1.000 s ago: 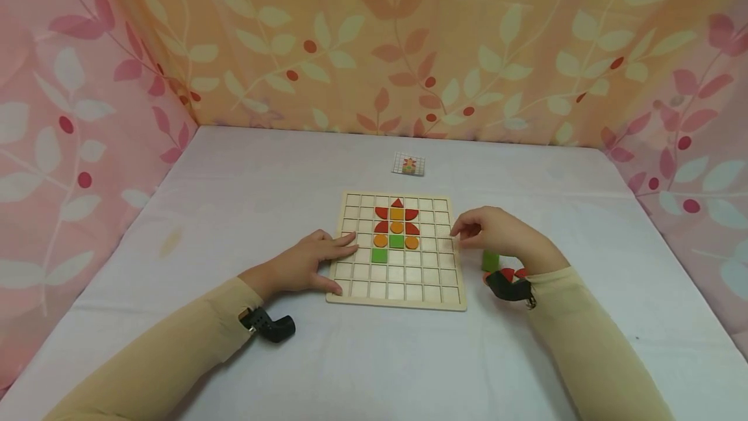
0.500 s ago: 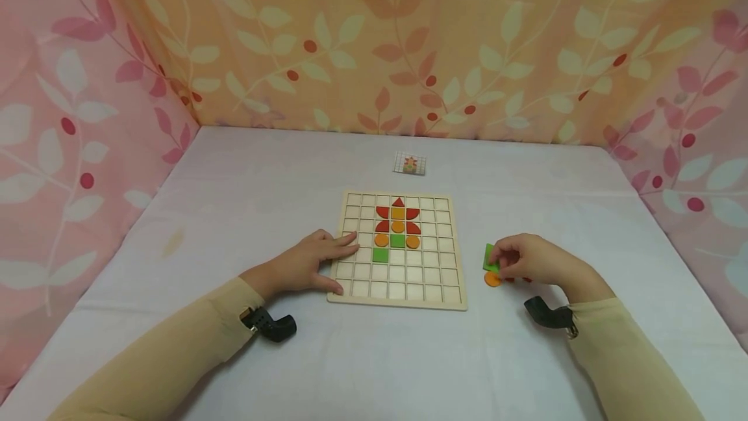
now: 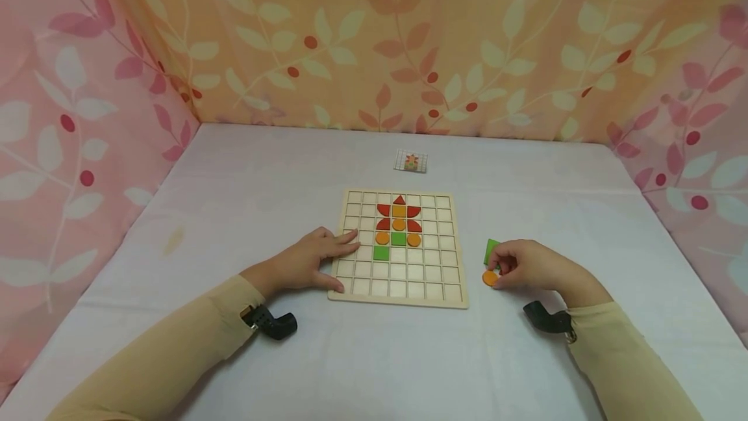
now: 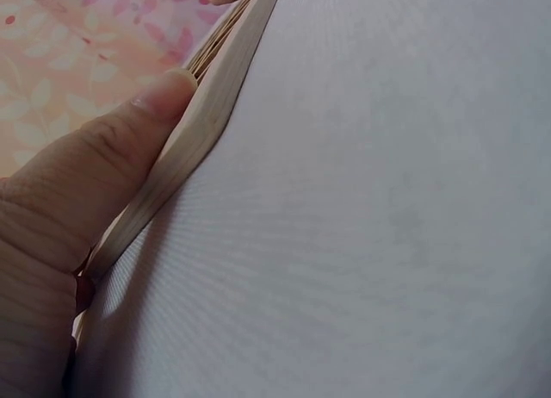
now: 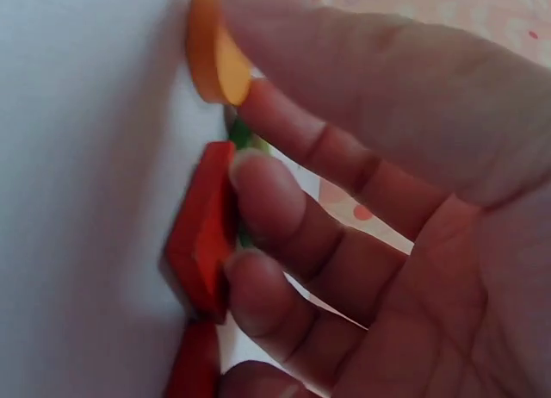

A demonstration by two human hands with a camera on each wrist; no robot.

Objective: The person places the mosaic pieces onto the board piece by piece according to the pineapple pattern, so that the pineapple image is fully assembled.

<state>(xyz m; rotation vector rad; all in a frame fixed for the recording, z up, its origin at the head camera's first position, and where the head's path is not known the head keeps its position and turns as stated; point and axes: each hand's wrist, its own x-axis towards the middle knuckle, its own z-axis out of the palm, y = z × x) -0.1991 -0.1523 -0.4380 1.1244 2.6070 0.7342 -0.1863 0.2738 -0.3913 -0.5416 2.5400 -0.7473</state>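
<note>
My left hand (image 3: 306, 258) lies over the left edge of a wooden grid board (image 3: 435, 303), fingers extended onto it. Its thumb (image 4: 112, 148) rests on the board's rim in the left wrist view. Right of the board, my right hand (image 3: 534, 268) pinches an orange disc (image 3: 489, 278) between thumb and index finger, low at the tabletop. The disc (image 5: 215, 49) looks tilted in the right wrist view. Two other fingertips touch a red piece (image 5: 202, 234). A green square (image 3: 492, 251) lies just beyond the hand, partly covered by it.
Red, orange and green pieces, among them a green square (image 3: 381, 253), form a figure on the board. A small card (image 3: 411, 161) with a printed grid picture lies behind it. Patterned cloth (image 3: 350, 51) walls the table's back and sides.
My right hand has moved from the board's right edge to the loose pieces and now grips the orange disc. The left hand has stayed on the board.
</note>
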